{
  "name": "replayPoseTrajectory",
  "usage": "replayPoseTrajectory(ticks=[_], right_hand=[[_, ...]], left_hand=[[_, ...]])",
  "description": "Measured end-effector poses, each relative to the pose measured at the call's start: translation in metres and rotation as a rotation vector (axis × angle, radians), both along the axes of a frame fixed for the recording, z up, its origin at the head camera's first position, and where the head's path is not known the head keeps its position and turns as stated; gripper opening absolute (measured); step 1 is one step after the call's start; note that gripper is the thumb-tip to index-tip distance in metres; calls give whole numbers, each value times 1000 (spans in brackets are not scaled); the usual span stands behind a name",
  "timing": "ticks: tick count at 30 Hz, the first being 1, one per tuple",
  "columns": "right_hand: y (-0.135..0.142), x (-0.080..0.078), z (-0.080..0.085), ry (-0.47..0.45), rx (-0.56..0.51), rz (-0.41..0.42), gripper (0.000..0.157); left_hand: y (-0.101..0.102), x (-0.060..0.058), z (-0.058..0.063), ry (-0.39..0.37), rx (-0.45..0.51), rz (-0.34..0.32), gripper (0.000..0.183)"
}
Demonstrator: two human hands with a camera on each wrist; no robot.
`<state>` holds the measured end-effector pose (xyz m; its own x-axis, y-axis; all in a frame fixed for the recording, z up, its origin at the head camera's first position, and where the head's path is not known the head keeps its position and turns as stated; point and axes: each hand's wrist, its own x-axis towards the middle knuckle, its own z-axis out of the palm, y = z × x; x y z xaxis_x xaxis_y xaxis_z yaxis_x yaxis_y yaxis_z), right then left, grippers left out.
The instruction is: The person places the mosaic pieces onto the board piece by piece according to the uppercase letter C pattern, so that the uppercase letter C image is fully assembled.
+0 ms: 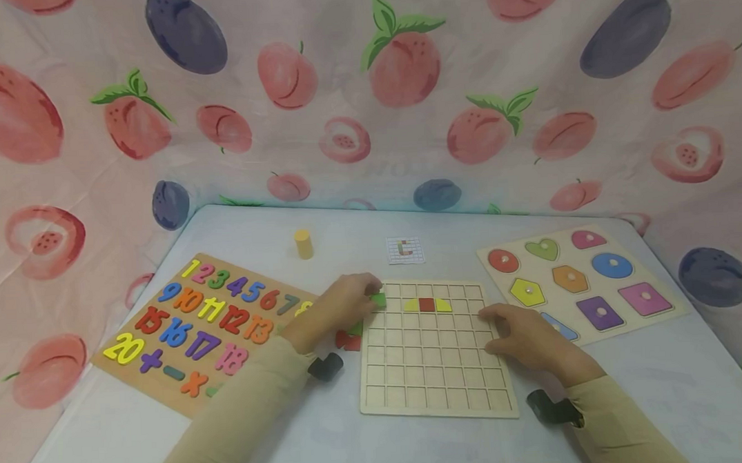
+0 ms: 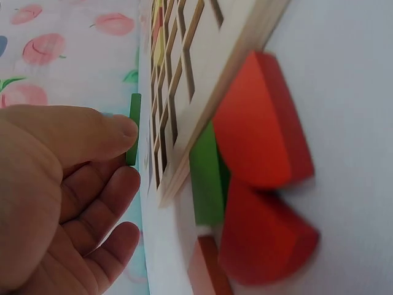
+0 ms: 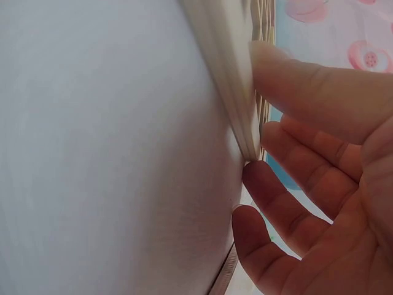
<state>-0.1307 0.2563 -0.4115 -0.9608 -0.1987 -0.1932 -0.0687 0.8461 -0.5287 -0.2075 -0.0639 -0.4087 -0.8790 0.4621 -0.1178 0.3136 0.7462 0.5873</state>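
Observation:
My left hand [image 1: 343, 303] pinches a green block [image 2: 133, 130] between thumb and fingers, over the upper left corner of the wooden grid board [image 1: 436, 374]. In the board's second row a red square piece [image 1: 427, 305] sits between two yellow curved pieces, one being the right yellow piece [image 1: 443, 305]. At the board's right edge my right hand [image 1: 531, 338] touches the rim with loosely bent fingers and holds no piece. Beside the board's left edge lie two red curved blocks [image 2: 264, 123], another green block [image 2: 207, 178] and an orange-red block [image 2: 209, 267], partly cut off.
A number board [image 1: 165, 368] lies at left, partly under the left forearm. To the right is a shape puzzle board [image 1: 573, 309] with knobbed pieces. Behind the grid board are a small pattern card [image 1: 415, 254] and an upright yellow cylinder [image 1: 304, 245]. A fruit-print cloth hangs behind.

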Motion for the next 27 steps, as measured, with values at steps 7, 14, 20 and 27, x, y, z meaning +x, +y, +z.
replayPoseTrajectory(ticks=[7,14,20,27], right_hand=[[0,0,1,-9,-3,-2,56],[0,0,0,-1,-2,3,57],[0,0,1,2,7,3,57],[0,0,0,-1,10,4,58]], left_hand=[[11,3,-4,1,2,-29,38],[20,6,-6,-2,-19,-58,39],[27,10,-5,5,-23,-82,36],[33,15,-6,14,-21,-98,35]])
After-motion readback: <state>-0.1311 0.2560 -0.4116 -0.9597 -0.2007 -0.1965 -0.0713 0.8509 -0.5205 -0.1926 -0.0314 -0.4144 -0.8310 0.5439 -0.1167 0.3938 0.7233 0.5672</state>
